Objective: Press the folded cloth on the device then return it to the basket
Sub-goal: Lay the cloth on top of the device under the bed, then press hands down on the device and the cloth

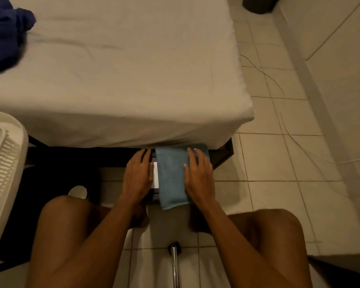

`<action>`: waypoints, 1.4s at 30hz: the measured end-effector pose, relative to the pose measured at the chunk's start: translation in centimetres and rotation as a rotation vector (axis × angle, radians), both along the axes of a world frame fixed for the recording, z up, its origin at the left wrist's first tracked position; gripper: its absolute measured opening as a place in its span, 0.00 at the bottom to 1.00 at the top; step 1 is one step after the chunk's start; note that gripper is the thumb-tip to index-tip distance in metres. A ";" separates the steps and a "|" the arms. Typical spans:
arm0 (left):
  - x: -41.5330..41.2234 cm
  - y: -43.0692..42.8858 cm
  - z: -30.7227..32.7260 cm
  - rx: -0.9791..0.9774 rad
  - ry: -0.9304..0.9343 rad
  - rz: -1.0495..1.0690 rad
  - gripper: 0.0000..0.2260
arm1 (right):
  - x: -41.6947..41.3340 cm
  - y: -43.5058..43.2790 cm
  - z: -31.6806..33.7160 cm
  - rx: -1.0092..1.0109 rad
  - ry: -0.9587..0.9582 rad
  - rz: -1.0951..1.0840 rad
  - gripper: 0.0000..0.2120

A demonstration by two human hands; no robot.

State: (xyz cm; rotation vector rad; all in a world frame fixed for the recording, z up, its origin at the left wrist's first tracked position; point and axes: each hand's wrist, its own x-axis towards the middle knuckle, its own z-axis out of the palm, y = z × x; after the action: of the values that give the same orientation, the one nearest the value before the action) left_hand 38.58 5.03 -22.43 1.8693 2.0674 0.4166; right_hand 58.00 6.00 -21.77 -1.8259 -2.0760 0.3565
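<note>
A folded light-blue cloth (172,175) lies on a flat device (155,176) on the floor, just in front of the bed's edge. Only a white strip and a dark rim of the device show beside the cloth. My right hand (199,176) lies flat on the cloth's right side, fingers spread and pointing away from me. My left hand (138,174) rests palm down on the device's left edge, beside the cloth and not on it. A white slatted plastic basket (2,163) stands at the far left.
A bed with a white sheet (123,69) fills the upper view, and a dark blue garment (5,32) lies at its far left. My bare knees frame the lower view. A chrome bar (175,265) stands between them. Thin cables (283,121) run over the tiled floor at right.
</note>
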 end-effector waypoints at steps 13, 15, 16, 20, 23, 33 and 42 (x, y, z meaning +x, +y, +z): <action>1.1 -1.5 -4.1 0.061 -0.017 0.003 0.26 | -2.1 -0.9 -3.0 -0.166 -0.023 0.159 0.30; 1.1 -1.6 -4.2 0.057 0.007 -0.005 0.26 | -1.3 -1.2 -3.2 -0.172 -0.042 0.142 0.31; 1.2 -1.7 -4.2 0.057 0.018 -0.004 0.26 | -1.0 -1.3 -3.2 -0.171 -0.055 0.138 0.32; 1.2 -1.7 -4.2 0.056 0.057 -0.023 0.27 | -1.1 -1.7 -3.1 -0.182 -0.057 0.111 0.32; 1.2 -1.4 -4.2 0.040 0.058 -0.089 0.28 | -2.2 -1.4 -2.9 -0.160 -0.032 0.125 0.30; 1.3 -1.4 -3.9 0.024 0.004 -0.122 0.27 | -1.5 -1.4 -2.9 -0.176 -0.042 0.143 0.30; 1.4 -1.2 -3.9 0.000 0.013 -0.160 0.28 | -2.0 -1.9 -2.9 -0.180 -0.118 0.081 0.31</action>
State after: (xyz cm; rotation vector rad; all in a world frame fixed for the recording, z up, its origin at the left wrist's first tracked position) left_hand 40.01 3.81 -26.30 2.0233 1.9074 0.3652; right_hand 55.98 4.08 -24.68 -1.9094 -2.2677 0.4818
